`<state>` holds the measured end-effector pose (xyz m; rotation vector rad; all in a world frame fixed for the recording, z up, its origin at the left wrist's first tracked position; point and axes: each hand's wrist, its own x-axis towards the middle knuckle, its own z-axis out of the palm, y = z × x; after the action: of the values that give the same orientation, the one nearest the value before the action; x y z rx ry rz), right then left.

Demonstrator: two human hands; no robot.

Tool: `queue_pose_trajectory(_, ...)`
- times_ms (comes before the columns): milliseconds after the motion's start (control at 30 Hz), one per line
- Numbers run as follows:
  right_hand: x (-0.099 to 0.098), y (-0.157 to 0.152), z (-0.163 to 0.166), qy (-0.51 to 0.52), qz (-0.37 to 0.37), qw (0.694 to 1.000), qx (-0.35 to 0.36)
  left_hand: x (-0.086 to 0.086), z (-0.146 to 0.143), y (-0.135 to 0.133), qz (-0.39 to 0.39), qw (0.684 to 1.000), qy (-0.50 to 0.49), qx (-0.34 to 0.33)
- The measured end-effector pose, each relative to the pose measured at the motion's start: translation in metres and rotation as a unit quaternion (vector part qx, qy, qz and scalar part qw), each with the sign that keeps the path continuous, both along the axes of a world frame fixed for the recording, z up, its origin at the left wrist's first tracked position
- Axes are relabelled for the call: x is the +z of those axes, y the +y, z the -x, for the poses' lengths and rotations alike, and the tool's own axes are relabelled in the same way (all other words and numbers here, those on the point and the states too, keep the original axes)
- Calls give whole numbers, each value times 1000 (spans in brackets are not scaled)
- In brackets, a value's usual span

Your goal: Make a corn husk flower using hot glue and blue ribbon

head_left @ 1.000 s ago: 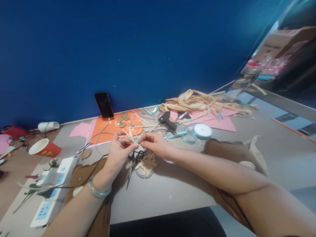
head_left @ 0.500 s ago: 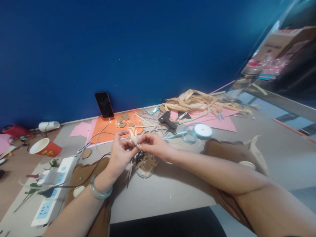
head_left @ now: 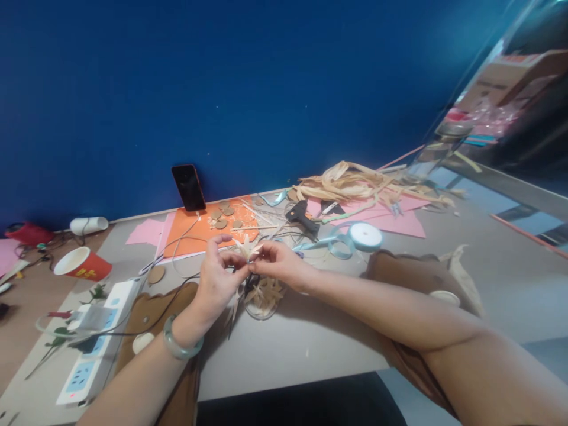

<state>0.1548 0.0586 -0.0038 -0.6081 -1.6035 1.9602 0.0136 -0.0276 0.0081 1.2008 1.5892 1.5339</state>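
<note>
A small pale flower of pointed, husk-like petals [head_left: 245,246] stands up between my hands. My left hand [head_left: 218,277], with a bracelet at the wrist, pinches its base from the left. From the right, the fingertips of my right hand [head_left: 279,261] close on the same base; the exact grip is partly hidden by the fingers. Just below them a clear dish [head_left: 261,313] holds cut pale pieces [head_left: 268,293]. Scissors [head_left: 234,312] lie by the dish, their handles partly covered by my hands.
Behind my hands lie orange paper [head_left: 186,236], wooden discs [head_left: 220,223], a glue gun [head_left: 303,218], a ribbon spool [head_left: 365,235] and dried husks [head_left: 341,180]. A phone [head_left: 189,188] leans on the blue wall. At left are a paper cup [head_left: 91,267] and a power strip [head_left: 100,349].
The petals have turned and now look more spread out between my fingers. My right fingers have shifted slightly around the base, while both hands stay in nearly the same place.
</note>
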Motion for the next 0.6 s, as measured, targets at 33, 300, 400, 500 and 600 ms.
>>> queue_pose_trajectory(33, 1, -1, 0, 2, 3, 1000, 0, 1, 0, 0, 2, 1000, 1, 0)
queue_pose_trajectory(300, 12, -4, -2, -25, -1, 1000, 1, 4, -2, 1, 36, 998, -31, -36)
queue_pose_trajectory(400, 12, -4, -1, -26, 8, 1000, 6, 2, 0, 2, 36, 997, -49, -54)
queue_pose_trajectory(500, 10, -3, -1, -32, 16, 999, 12, -1, 1, 4, 35, 996, -51, -56)
queue_pose_trajectory(600, 7, -2, -1, -33, 23, 999, 23, -2, 0, 4, 34, 996, -61, -62)
